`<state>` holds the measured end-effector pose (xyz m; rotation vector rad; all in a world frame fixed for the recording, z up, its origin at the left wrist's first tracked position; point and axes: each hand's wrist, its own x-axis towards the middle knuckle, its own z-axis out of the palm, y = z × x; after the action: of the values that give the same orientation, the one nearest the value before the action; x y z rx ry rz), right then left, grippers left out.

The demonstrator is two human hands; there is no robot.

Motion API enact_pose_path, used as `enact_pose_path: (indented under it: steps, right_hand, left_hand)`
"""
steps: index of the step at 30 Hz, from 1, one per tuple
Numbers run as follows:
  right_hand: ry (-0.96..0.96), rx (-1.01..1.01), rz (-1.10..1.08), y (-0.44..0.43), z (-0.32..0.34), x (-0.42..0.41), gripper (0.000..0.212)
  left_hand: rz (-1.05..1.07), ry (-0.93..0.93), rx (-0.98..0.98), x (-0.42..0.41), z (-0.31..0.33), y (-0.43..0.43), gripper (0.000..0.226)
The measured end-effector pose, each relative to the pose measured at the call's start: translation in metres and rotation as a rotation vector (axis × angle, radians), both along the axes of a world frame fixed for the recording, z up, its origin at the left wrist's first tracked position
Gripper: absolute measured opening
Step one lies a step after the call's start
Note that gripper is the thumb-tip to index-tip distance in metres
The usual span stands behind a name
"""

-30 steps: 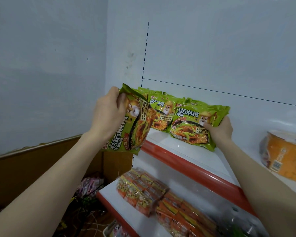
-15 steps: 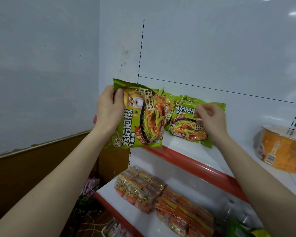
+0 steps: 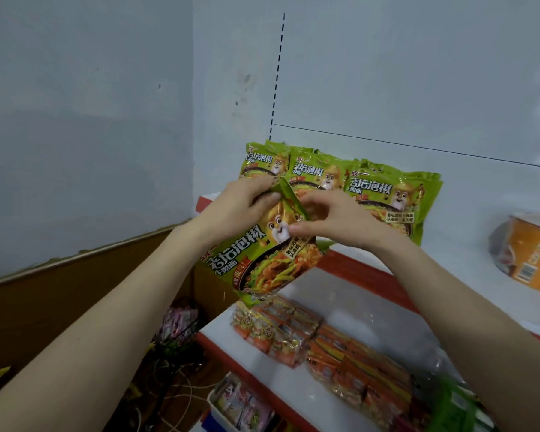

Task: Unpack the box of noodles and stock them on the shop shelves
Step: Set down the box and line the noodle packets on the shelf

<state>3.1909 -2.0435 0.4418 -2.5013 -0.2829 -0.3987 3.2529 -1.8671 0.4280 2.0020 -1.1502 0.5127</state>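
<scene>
I hold one green noodle packet (image 3: 264, 260) tilted in front of the upper shelf (image 3: 368, 269), which has a red front lip. My left hand (image 3: 243, 210) grips its top left corner. My right hand (image 3: 328, 219) pinches its top right part, thumb on the printed front. Behind my hands, three green noodle packets (image 3: 387, 194) stand in a row on the shelf against the white back panel.
An orange noodle bowl (image 3: 530, 254) lies on its side at the right of the upper shelf. The lower shelf (image 3: 281, 388) holds orange multipacks (image 3: 325, 341). A wire basket (image 3: 175, 335) with cables sits on the floor at left, by a brown wall panel.
My right hand left the shelved packets and came over to the packet in my left hand. That packet moved right and down and now tilts in front of the row.
</scene>
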Motion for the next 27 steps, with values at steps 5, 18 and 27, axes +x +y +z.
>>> enact_pose_path:
  steps: [5, 18, 27]
  right_hand:
    - [-0.038, -0.159, -0.037, 0.014, -0.02, 0.003, 0.026]
    - [-0.446, 0.39, -0.532, -0.048, 0.013, 0.078, 0.037]
    - [-0.342, 0.285, -0.533, -0.023, 0.021, 0.196, 0.051]
  left_hand:
    - [0.005, -0.085, 0.062, 0.009, -0.015, 0.003, 0.031]
    - [0.369, -0.025, 0.182, 0.054, -0.058, -0.027, 0.039]
    - [0.319, 0.026, 0.484, 0.107, -0.077, -0.066, 0.056]
